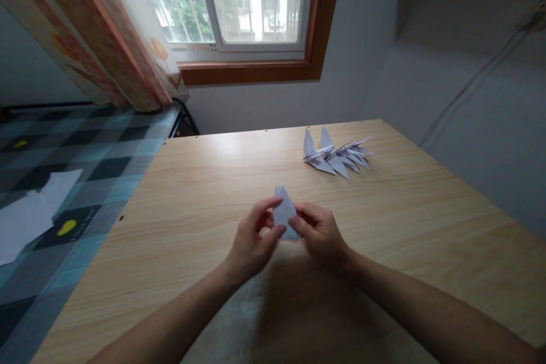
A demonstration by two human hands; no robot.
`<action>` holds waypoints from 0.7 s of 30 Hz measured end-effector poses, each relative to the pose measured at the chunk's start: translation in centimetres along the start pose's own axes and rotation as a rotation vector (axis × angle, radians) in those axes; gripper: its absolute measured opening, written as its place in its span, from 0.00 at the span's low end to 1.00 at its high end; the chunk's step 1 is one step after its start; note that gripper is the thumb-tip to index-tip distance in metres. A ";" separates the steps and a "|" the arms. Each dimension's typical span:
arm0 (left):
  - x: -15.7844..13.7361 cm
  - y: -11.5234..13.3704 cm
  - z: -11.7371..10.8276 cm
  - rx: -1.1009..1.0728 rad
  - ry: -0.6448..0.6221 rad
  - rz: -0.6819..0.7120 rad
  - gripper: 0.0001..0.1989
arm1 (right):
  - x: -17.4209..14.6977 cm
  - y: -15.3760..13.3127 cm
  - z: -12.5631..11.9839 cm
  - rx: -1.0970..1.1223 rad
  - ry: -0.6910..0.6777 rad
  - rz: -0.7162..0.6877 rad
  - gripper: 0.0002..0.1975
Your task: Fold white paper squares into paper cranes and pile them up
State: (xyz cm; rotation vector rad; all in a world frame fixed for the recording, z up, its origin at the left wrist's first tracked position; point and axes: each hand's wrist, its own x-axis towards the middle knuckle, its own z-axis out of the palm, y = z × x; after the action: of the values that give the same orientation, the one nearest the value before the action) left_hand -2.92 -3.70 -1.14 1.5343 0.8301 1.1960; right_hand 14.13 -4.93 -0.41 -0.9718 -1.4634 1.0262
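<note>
A small piece of folded white paper (pixel 284 213) is held up over the middle of the table, its narrow split tips pointing away from me. My left hand (pixel 257 234) grips its left edge, with a finger near the upper part and the thumb at the lower left. My right hand (pixel 321 231) pinches the right edge, thumb on the front face and fingers behind, partly hidden. Beyond my hands, to the right, lies a cluster of folded paper cranes (pixel 336 154) with pointed wings, several of them crowded together.
The wooden table (pixel 205 193) runs to the wall under a barred window (pixel 256 0). To the left is a bed with a checked cover (pixel 111 153), white paper sheets (pixel 32 213) on it. A curtain (pixel 123 28) hangs there. A cable (pixel 469 82) runs down the right wall.
</note>
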 end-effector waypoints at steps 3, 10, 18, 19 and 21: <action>0.3 -0.3 0.0 -0.154 -0.015 -0.006 0.26 | -0.1 0.6 -0.1 0.050 0.020 0.012 0.12; 0.4 0.0 0.1 -0.261 -0.127 -0.047 0.28 | 0.2 0.4 -0.5 0.156 0.058 0.026 0.13; 0.4 -0.2 -0.2 -0.361 -0.168 -0.165 0.28 | 0.5 0.1 -1.2 0.136 0.054 -0.044 0.16; 0.4 -0.2 -0.2 -0.359 -0.165 -0.174 0.28 | 0.5 0.2 -1.2 0.129 0.064 -0.052 0.17; 0.4 -0.2 -0.2 -0.359 -0.158 -0.192 0.28 | 0.5 0.1 -1.3 0.109 0.074 -0.054 0.16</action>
State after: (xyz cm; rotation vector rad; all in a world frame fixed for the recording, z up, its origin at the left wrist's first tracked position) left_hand -3.02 -3.23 -1.22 1.2087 0.6042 1.0053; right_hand 15.36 -4.28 -0.29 -0.8787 -1.3517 1.0105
